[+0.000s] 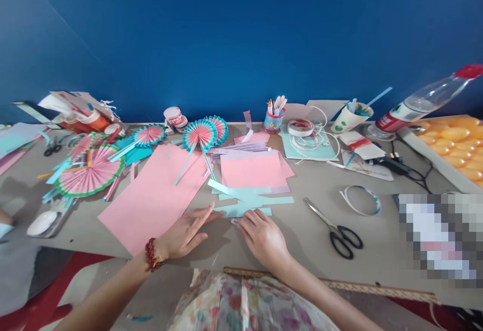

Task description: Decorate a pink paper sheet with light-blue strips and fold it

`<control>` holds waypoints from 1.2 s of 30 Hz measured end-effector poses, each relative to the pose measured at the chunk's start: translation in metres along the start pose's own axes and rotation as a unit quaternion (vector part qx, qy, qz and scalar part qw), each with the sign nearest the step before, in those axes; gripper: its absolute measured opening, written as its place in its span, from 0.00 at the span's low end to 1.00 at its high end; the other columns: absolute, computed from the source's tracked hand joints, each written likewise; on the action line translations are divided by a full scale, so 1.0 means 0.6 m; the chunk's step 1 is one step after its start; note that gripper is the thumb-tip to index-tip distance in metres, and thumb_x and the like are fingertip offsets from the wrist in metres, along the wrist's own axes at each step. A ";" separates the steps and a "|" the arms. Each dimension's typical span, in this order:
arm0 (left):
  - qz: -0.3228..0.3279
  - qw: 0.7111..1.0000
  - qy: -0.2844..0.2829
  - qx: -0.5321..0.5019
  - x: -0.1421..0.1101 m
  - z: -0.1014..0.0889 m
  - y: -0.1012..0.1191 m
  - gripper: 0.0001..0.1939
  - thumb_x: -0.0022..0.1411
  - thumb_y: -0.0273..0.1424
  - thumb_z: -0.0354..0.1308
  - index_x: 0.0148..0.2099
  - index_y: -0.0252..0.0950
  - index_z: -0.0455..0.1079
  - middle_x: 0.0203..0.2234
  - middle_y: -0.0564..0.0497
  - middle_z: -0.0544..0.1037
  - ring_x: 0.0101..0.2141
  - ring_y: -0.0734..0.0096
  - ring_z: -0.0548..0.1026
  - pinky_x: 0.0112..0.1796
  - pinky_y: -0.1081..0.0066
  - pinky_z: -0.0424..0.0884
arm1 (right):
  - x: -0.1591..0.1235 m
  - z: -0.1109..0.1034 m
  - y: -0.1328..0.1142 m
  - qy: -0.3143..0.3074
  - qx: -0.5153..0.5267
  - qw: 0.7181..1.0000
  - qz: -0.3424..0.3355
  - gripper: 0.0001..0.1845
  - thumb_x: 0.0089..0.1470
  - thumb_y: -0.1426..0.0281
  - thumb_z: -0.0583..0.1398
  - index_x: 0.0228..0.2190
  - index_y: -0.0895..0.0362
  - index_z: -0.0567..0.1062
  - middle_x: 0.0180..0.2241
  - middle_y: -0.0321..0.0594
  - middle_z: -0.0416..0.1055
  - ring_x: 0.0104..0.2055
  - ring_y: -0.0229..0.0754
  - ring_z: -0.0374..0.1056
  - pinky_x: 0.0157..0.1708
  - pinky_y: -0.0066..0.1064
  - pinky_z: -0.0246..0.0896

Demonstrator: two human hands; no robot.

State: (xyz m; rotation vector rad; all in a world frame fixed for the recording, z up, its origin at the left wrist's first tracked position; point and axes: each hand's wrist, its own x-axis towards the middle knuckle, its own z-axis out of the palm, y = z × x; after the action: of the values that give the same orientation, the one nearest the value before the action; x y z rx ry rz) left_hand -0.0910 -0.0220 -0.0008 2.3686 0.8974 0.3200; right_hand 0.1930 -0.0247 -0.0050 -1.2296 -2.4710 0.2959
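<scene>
My left hand (185,234) has its fingers apart and holds nothing. Its fingertips rest by the left end of the light-blue paper strips (277,200), which lie crossed over one another in front of me. My right hand (265,238) is curled, its fingertips pinched at a small whitish piece (234,221) just below the strips. What that piece is cannot be made out. A large pink paper sheet (145,202) lies left of the strips, and smaller pink sheets (252,170) lie behind them. Black-handled scissors (337,235) lie partly spread to the right of my right hand.
Pleated paper fans (90,171) lie at the left, and others (199,136) stand behind the pink sheet. A pen cup (274,121), a tape roll (301,128), a paper cup (351,119) and a leaning bottle (418,104) line the back. A white mouse (42,223) sits front left.
</scene>
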 end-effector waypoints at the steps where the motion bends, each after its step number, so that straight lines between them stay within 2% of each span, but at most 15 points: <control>1: 0.000 1.000 0.001 0.000 0.000 0.000 0.000 0.35 0.76 0.41 0.34 0.73 0.36 0.20 0.65 0.42 0.63 0.65 0.60 0.59 0.62 0.56 0.59 | 0.001 0.000 -0.001 0.000 -0.001 1.000 -0.002 0.08 0.61 0.76 0.58 0.31 0.55 0.73 0.33 0.40 0.69 0.37 0.42 0.64 0.37 0.33 0.62; 8: -0.002 1.000 0.013 -0.011 -0.004 0.006 0.000 0.35 0.76 0.39 0.36 0.74 0.36 0.21 0.65 0.41 0.62 0.65 0.59 0.59 0.61 0.54 0.59 | 0.005 0.008 -0.001 0.001 -0.011 1.000 -0.011 0.08 0.61 0.76 0.58 0.30 0.55 0.73 0.33 0.41 0.69 0.37 0.42 0.63 0.38 0.33 0.61; 12: -0.020 0.999 0.028 -0.034 0.003 -0.003 0.001 0.34 0.76 0.38 0.37 0.74 0.39 0.24 0.63 0.44 0.67 0.62 0.60 0.64 0.59 0.56 0.63 | 0.005 0.011 0.001 -0.003 -0.004 1.000 -0.007 0.08 0.61 0.75 0.58 0.30 0.55 0.73 0.33 0.41 0.69 0.37 0.42 0.63 0.37 0.33 0.60; 14: -0.033 0.998 0.036 -0.025 0.017 -0.015 0.001 0.30 0.76 0.35 0.38 0.74 0.43 0.33 0.60 0.46 0.70 0.58 0.62 0.68 0.56 0.59 0.66 | 0.004 0.010 0.001 -0.002 0.000 1.000 -0.011 0.08 0.62 0.75 0.57 0.31 0.55 0.73 0.33 0.41 0.69 0.36 0.43 0.63 0.37 0.33 0.60; 15: -0.035 0.999 0.040 -0.007 0.027 -0.021 0.000 0.26 0.76 0.33 0.38 0.73 0.45 0.42 0.59 0.48 0.71 0.56 0.63 0.69 0.55 0.60 0.67 | 0.004 0.010 0.001 -0.001 0.002 1.000 -0.010 0.08 0.62 0.75 0.57 0.31 0.55 0.74 0.33 0.41 0.69 0.36 0.43 0.63 0.37 0.33 0.60; 17: 0.008 0.999 0.029 0.037 0.050 -0.034 -0.005 0.21 0.76 0.31 0.39 0.65 0.45 0.62 0.56 0.49 0.73 0.54 0.62 0.69 0.54 0.61 0.67 | 0.004 0.009 0.000 0.000 0.006 1.000 -0.003 0.08 0.63 0.75 0.57 0.32 0.55 0.74 0.33 0.41 0.69 0.37 0.42 0.63 0.37 0.33 0.60; 18: 0.029 0.997 0.025 0.060 0.062 -0.039 -0.009 0.20 0.76 0.31 0.39 0.61 0.43 0.68 0.55 0.48 0.75 0.53 0.62 0.69 0.54 0.60 0.66 | 0.004 0.009 -0.001 0.001 0.007 1.000 0.001 0.08 0.63 0.75 0.57 0.32 0.55 0.74 0.33 0.41 0.69 0.37 0.42 0.63 0.37 0.33 0.60; 20: 0.048 0.994 0.005 0.096 0.082 -0.043 -0.018 0.20 0.76 0.31 0.40 0.54 0.42 0.74 0.50 0.48 0.76 0.49 0.62 0.70 0.51 0.62 0.67 | 0.004 0.010 -0.002 0.003 0.003 1.000 0.001 0.08 0.62 0.74 0.58 0.31 0.55 0.74 0.33 0.40 0.69 0.36 0.42 0.63 0.36 0.33 0.60; 23: 0.059 0.992 -0.015 0.114 0.094 -0.040 -0.034 0.18 0.76 0.33 0.43 0.54 0.44 0.74 0.47 0.48 0.76 0.45 0.64 0.70 0.47 0.66 0.66 | 0.003 0.012 -0.002 0.007 -0.003 1.000 -0.006 0.07 0.61 0.75 0.59 0.30 0.56 0.73 0.33 0.40 0.69 0.36 0.42 0.63 0.36 0.33 0.59; 29: 0.086 0.994 -0.009 0.072 0.079 -0.030 -0.060 0.17 0.75 0.36 0.47 0.61 0.49 0.69 0.51 0.47 0.72 0.47 0.63 0.67 0.50 0.65 0.63 | 0.005 0.010 -0.001 -0.005 0.002 1.000 0.000 0.06 0.59 0.77 0.60 0.30 0.56 0.73 0.34 0.40 0.69 0.37 0.42 0.63 0.37 0.32 0.60; 36: 0.075 0.994 -0.009 0.073 0.077 -0.029 -0.060 0.18 0.75 0.37 0.46 0.61 0.51 0.68 0.51 0.47 0.71 0.48 0.63 0.67 0.50 0.65 0.63 | 0.004 0.013 -0.001 -0.004 -0.003 1.000 -0.012 0.06 0.59 0.76 0.60 0.30 0.56 0.73 0.34 0.40 0.69 0.36 0.42 0.63 0.37 0.33 0.60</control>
State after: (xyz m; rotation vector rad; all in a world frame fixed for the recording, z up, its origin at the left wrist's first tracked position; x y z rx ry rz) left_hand -0.0826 0.0384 -0.0073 2.5769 0.7581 0.2994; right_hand 0.1879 -0.0233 -0.0115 -1.2031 -2.4940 0.2885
